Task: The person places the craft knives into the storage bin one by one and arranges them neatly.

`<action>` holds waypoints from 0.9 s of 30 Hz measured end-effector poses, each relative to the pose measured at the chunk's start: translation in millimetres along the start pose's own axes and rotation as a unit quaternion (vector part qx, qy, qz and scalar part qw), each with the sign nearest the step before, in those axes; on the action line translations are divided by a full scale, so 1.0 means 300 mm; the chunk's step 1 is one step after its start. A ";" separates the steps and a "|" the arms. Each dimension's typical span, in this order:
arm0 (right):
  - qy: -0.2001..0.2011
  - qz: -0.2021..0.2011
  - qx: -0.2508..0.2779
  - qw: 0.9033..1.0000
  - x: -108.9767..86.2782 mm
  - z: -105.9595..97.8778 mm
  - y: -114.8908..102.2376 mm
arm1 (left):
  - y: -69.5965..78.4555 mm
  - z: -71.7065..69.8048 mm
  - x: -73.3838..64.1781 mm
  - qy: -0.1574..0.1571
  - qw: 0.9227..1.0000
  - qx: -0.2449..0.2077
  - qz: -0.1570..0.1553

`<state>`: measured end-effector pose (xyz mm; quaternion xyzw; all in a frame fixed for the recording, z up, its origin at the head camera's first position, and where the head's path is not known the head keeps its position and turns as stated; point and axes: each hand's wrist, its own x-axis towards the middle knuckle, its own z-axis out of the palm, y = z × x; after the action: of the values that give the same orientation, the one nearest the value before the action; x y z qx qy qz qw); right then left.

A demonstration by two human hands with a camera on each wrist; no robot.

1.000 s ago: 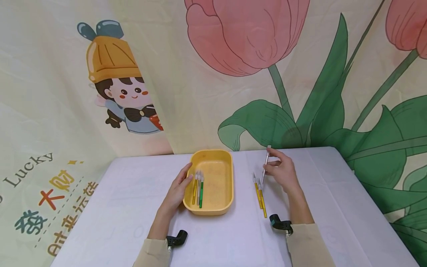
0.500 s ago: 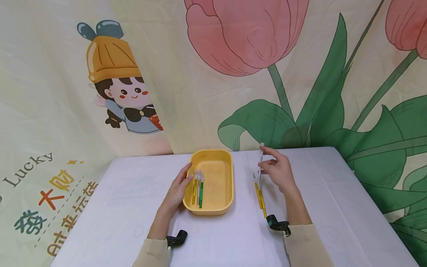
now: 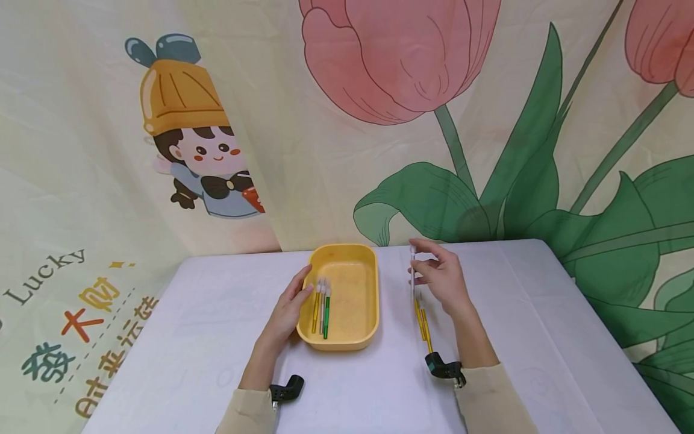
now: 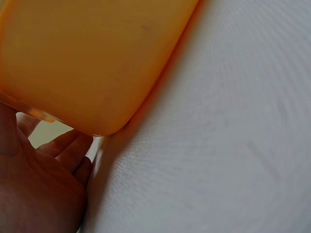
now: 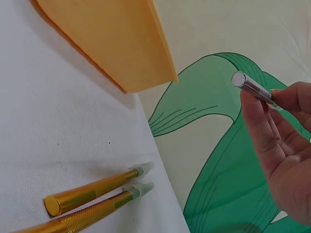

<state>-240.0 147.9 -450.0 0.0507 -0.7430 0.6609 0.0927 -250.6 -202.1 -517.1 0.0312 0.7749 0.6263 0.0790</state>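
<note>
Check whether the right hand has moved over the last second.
Yes, leftward: against the printed green leaf in the head view, the right hand has shifted toward the yellow tray.

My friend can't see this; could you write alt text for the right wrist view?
A right hand pinches a silver pen-like tool before a leaf-printed backdrop. Two gold tools lie on a white cloth, a yellow tray beyond.

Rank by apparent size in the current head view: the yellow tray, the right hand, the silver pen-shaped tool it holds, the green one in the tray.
1. Yellow tray
2. Right hand
3. Silver pen-shaped tool and green pen-shaped tool: too alike to rank; the silver one is partly hidden.
</note>
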 end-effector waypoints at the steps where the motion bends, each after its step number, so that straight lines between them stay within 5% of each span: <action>1: 0.000 0.001 -0.001 1.000 -0.001 0.003 -0.001 | 0.000 0.000 -0.001 -0.001 1.000 0.000 0.000; 27: -0.020 0.005 0.014 1.000 -0.007 0.091 -0.020 | -0.007 -0.004 0.006 -0.002 1.000 -0.001 0.002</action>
<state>-238.8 119.9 -447.6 0.0613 -0.7356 0.6706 0.0739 -252.5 -203.5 -519.0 0.0338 0.7741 0.6272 0.0794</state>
